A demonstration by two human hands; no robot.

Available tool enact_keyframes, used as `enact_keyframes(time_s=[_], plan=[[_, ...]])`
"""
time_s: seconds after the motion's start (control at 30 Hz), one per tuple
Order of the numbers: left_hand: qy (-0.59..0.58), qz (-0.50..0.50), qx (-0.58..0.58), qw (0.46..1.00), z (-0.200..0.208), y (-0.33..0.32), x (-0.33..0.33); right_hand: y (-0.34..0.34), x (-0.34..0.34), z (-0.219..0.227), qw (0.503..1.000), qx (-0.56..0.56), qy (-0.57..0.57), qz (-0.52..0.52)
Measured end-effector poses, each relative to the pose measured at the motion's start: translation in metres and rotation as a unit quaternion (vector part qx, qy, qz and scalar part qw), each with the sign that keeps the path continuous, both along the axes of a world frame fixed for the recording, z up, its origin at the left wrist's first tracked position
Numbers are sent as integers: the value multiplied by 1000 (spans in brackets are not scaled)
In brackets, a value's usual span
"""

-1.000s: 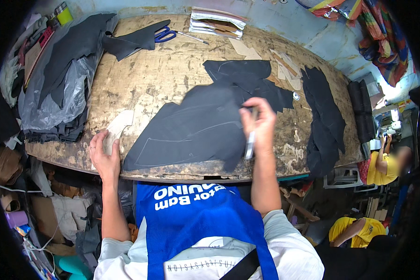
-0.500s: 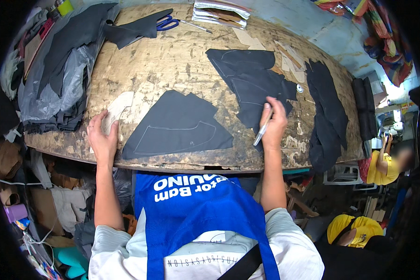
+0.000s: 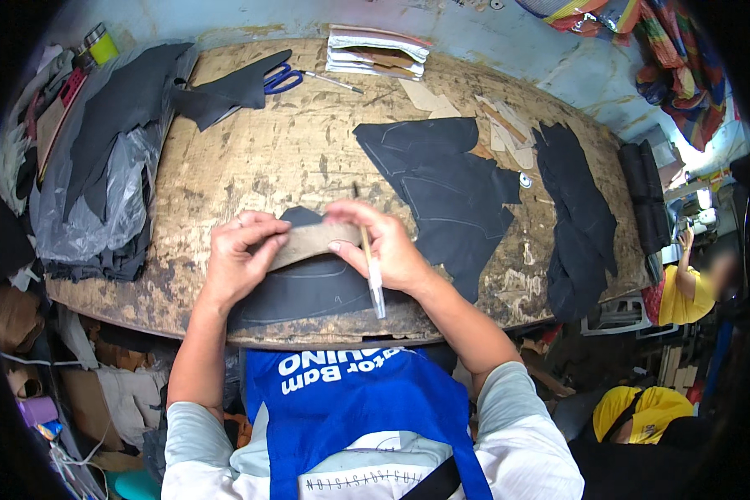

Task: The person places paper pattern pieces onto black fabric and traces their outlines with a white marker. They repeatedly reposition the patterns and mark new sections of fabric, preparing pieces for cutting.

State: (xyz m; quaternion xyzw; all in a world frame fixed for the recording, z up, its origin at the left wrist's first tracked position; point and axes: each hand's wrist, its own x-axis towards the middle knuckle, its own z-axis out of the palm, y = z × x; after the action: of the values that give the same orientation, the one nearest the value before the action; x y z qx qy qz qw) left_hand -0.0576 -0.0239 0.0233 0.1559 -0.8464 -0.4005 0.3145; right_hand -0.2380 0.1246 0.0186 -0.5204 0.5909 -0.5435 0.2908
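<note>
Card strip (image 3: 315,242), left hand (image 3: 243,252) pinching its left end, right hand (image 3: 392,252) holding its right plus a pen (image 3: 376,287), dark sheet (image 3: 304,297) beneath.

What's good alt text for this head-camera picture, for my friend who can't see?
A person's left hand and right hand hold a flat brownish piece over marked black material on a wooden table; the right hand also holds a pen. More black pieces lie to the right, blue-handled scissors toward the far edge.

Faces a stained, pale blue wall (image 3: 558,71) beyond a worn, dark-blotched wooden desk (image 3: 250,158); glows with white light (image 3: 682,169) at far right.
</note>
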Motion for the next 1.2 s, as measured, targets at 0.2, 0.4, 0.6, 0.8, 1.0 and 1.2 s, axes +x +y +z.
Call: enact_keyframes(time_s=[0.2,0.4,0.6,0.8,1.0,1.2], plan=[[-22,151,-28,988,-31,-17,-19,-17,-76,-6,988,-61,-44,-133],[-234,157,-58,958,-26,-14,-12,17,-207,0,904,-118,-132,-389],[-238,135,-12,962,-14,-8,-18,22,-264,14,680,52,362,-635],[-211,50,139,966,-23,-6,-13,-52,-239,6,832,214,298,-415],[-92,74,78,990,-26,-16,-14,-66,-203,-7,863,173,376,-288],[-60,-28,12,998,-22,-45,-38,-84,-241,-10,802,304,321,-402]])
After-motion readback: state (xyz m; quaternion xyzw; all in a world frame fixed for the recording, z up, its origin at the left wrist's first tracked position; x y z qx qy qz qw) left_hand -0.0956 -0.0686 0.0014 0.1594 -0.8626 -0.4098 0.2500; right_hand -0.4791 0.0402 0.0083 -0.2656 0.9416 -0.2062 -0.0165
